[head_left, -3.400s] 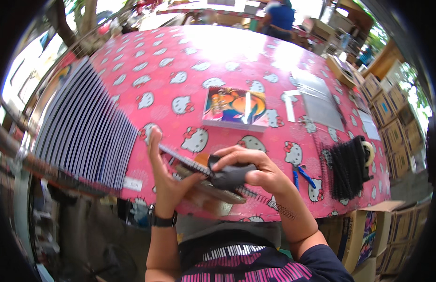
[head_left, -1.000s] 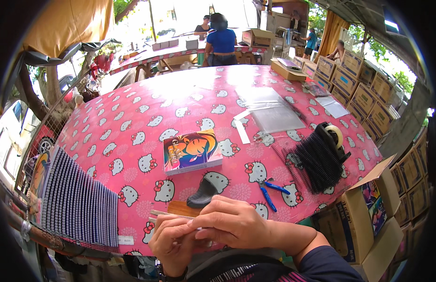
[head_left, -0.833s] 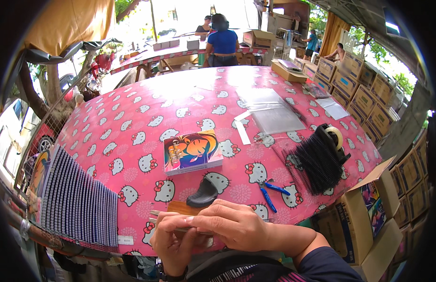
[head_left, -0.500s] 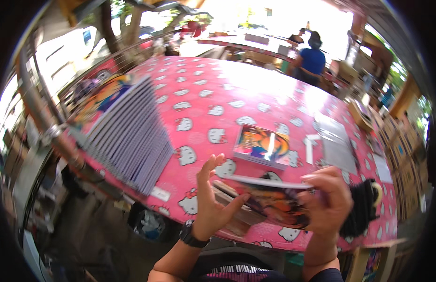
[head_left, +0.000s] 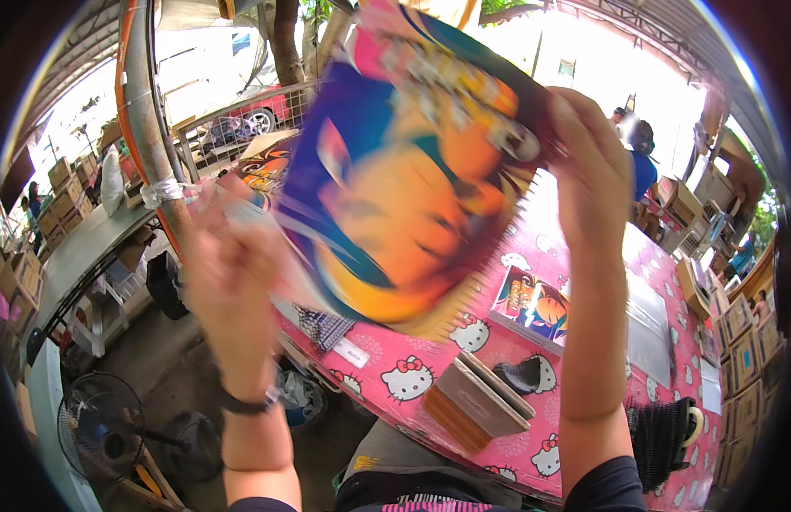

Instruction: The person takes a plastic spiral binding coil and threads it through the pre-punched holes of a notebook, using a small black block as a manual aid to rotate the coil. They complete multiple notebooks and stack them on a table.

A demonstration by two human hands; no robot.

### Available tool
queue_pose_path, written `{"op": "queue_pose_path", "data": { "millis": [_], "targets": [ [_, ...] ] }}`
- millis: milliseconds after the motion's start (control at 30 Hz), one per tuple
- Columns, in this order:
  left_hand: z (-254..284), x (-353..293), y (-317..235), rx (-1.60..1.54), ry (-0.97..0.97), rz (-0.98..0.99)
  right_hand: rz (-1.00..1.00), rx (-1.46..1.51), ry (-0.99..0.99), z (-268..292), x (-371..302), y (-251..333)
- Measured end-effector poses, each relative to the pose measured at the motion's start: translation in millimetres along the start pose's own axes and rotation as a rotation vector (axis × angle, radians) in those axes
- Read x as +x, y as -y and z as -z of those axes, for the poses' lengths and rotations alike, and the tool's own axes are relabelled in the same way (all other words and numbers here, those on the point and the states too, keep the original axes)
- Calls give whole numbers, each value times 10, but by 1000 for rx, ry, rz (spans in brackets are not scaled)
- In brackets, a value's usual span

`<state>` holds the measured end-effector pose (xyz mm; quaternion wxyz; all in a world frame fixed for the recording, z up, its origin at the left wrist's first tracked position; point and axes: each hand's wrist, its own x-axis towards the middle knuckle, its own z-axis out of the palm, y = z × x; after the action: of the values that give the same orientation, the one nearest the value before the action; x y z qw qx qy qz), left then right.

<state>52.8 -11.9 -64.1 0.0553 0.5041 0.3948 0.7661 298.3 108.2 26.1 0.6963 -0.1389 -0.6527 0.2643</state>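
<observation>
A notebook (head_left: pixel 404 196) with a colourful cartoon cover is raised tilted in front of me, blurred by motion. My right hand (head_left: pixel 583 162) grips its upper right edge, fingers closed. By its lower left side, next to a see-through, plastic-like strip (head_left: pixel 306 277), is my left hand (head_left: pixel 233 264); its fingers are too smeared to read. The lower right edge of the notebook looks toothed, like a binding. Behind it, mostly hidden, stands a stack of notebooks (head_left: pixel 323 328). A smaller pile with a similar cover (head_left: pixel 532 303) lies on the pink table (head_left: pixel 447 363).
A wooden block with pale slabs (head_left: pixel 481 397) sits near the table's front edge, beside a dark rounded object (head_left: pixel 523 375). Black coils (head_left: pixel 660 435) and clear plastic sheets (head_left: pixel 647 328) lie to the right. A post (head_left: pixel 148 111) and a fan (head_left: pixel 105 431) stand left.
The notebook has risen from low over the table to high in front of me. Both hands went up, the left one leftward. My view has swung left, and the wooden block is now uncovered.
</observation>
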Motion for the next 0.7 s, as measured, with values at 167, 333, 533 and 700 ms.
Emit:
{"op": "queue_pose_path", "data": {
  "millis": [167, 333, 533, 700],
  "targets": [
    [492, 1439, 266, 203, -66, -39, -319, -373, 134, -867, 366, -892],
    [718, 1547, 1284, 158, 206, 189, -197, -532, 158, -1079, 102, -1961],
    [481, 1270, 1508, -216, -60, 296, -311, 48, 13, -1190, -66, -2132],
    [508, 1288, 1499, -161, -52, 314, -167, -136, 67, -1150, -58, -2004]
  ]
}}
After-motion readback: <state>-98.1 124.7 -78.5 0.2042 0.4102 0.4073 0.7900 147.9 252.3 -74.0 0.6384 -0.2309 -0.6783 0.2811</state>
